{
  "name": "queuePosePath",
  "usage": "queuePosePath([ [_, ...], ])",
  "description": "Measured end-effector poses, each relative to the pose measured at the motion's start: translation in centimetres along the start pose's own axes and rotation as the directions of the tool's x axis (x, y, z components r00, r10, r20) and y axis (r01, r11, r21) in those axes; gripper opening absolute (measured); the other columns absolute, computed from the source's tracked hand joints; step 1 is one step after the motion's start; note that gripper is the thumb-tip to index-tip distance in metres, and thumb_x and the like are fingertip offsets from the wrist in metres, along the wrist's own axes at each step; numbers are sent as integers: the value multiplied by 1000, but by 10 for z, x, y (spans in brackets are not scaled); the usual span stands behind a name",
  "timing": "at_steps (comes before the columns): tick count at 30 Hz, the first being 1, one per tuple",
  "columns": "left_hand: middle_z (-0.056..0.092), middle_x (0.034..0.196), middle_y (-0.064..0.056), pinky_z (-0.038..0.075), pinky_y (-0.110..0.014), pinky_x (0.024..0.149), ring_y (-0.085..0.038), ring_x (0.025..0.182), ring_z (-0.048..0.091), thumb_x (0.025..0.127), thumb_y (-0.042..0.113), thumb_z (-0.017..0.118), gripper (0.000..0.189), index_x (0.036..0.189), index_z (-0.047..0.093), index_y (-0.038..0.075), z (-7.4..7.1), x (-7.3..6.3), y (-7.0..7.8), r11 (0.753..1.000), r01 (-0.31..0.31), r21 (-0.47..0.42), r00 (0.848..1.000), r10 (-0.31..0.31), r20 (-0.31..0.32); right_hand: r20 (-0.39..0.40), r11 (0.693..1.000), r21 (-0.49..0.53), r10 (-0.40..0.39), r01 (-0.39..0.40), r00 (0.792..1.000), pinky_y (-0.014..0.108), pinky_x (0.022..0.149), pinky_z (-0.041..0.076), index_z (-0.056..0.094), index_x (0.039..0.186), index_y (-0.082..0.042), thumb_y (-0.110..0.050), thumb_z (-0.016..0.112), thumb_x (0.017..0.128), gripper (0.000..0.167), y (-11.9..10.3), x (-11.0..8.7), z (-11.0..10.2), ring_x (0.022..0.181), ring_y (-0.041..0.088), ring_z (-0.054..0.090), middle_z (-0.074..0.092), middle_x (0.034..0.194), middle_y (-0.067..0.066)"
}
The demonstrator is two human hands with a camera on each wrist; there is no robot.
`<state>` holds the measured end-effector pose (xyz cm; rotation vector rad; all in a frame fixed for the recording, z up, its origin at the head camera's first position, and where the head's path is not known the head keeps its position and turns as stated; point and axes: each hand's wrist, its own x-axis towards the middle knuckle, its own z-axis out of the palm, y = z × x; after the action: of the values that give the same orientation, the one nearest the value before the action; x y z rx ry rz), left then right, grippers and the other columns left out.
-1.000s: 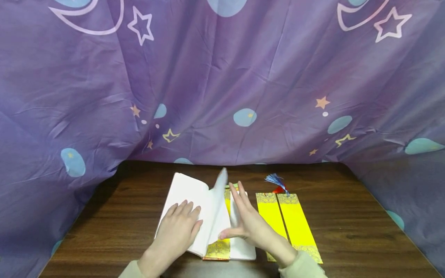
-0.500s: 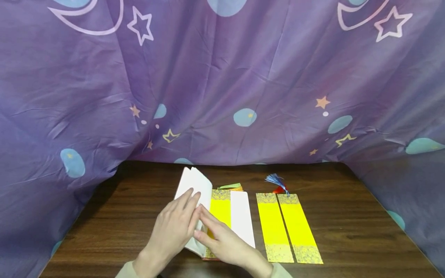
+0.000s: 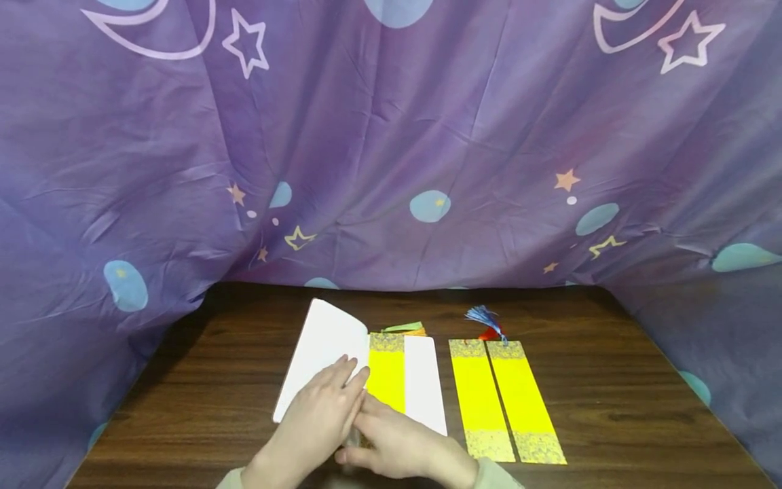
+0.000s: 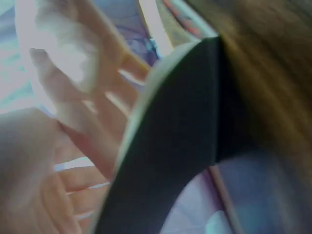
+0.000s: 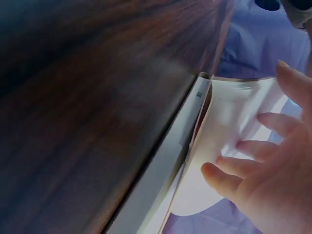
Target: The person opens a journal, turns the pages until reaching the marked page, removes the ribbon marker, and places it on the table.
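Observation:
An open notebook with blank white pages lies in the middle of the table. A yellow bookmark with patterned ends lies in it along the fold, beside the bare strip of the right page. My left hand rests on the left pages with its fingers extended. Close against it, my right hand lies over the lower fold and the bookmark's lower part, hiding them. In the right wrist view, the right fingers are spread and slightly bent beside a raised page. The left wrist view is blurred.
Two more yellow bookmarks lie side by side right of the notebook, with blue and red tassels at their tops. Green and orange tassels stick out above the notebook. A purple curtain hangs behind the wooden table.
My right hand has moved left, away from the right page, to meet the left hand. The loose pages have turned over to the left and lie flatter, uncovering the yellow bookmark.

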<state>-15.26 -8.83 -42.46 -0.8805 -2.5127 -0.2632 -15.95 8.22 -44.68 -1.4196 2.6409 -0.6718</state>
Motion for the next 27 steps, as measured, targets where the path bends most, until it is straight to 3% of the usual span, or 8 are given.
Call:
queuePosePath([
  [3, 61, 129, -17, 39, -51, 105, -34, 126, 52, 101, 31, 53, 36, 125, 66, 7, 5, -3, -3, 998, 64, 15, 992, -65, 107, 38, 1000, -25, 14, -13, 999, 40, 110, 35, 53, 138, -10, -43, 58, 97, 53, -1, -2, -1, 139, 23, 35, 37, 152, 14],
  [8, 52, 142, -14, 20, -61, 112, -36, 138, 37, 105, 44, 35, 48, 131, 64, 14, 10, -6, -9, 987, 150, 55, 952, -159, 260, 65, 1000, 6, -1, 1, 998, 40, 109, 38, 48, 145, -15, -41, 58, 98, 55, 4, -10, -6, 139, 23, 36, 36, 154, 8],
  [15, 42, 150, -14, 18, -70, 107, -40, 140, 30, 99, 53, 44, 54, 140, 56, 19, 10, -10, -15, 972, 195, 128, 906, -229, 357, 27, 979, 83, 185, -187, 982, 48, 105, 41, 63, 131, -17, -38, 61, 96, 41, 17, -21, -19, 133, 27, 45, 48, 146, 8],
  [19, 41, 151, -15, 18, -74, 104, -42, 140, 30, 96, 53, 51, 57, 141, 54, 18, 10, -10, -18, 969, 213, 122, 894, -244, 376, -91, 948, 175, 285, -266, 954, 54, 101, 43, 61, 132, -12, -31, 65, 95, 42, 27, -25, -25, 124, 33, 53, 45, 147, 15],
  [21, 41, 151, -15, 19, -74, 104, -43, 139, 30, 95, 52, 53, 57, 141, 54, 18, 11, -11, -18, 967, 228, 111, 891, -253, 377, -150, 909, 271, 366, -318, 918, 56, 101, 42, 58, 134, -10, -26, 68, 93, 46, 33, -24, -26, 124, 37, 52, 44, 147, 18],
  [23, 40, 151, -16, 18, -75, 104, -43, 140, 30, 95, 51, 53, 57, 141, 54, 18, 12, -11, -18, 966, 240, 100, 888, -260, 380, -180, 830, 406, 483, -383, 857, 58, 100, 41, 54, 137, -8, -21, 70, 91, 50, 39, -22, -26, 123, 41, 51, 43, 147, 20],
  [24, 40, 151, -16, 18, -75, 103, -43, 140, 30, 95, 51, 53, 57, 141, 54, 18, 12, -11, -18, 965, 245, 96, 887, -263, 381, -183, 774, 484, 546, -408, 818, 61, 102, 38, 52, 138, -7, -18, 70, 90, 53, 41, -21, -26, 130, 44, 43, 42, 146, 22],
  [27, 39, 151, -17, 18, -75, 104, -43, 140, 29, 96, 50, 52, 56, 141, 53, 17, 14, -10, -18, 965, 252, 74, 886, -261, 383, -146, 569, 684, 719, -456, 679, 58, 98, 43, 45, 142, -4, -12, 70, 89, 60, 48, -18, -26, 126, 45, 46, 39, 145, 27],
])
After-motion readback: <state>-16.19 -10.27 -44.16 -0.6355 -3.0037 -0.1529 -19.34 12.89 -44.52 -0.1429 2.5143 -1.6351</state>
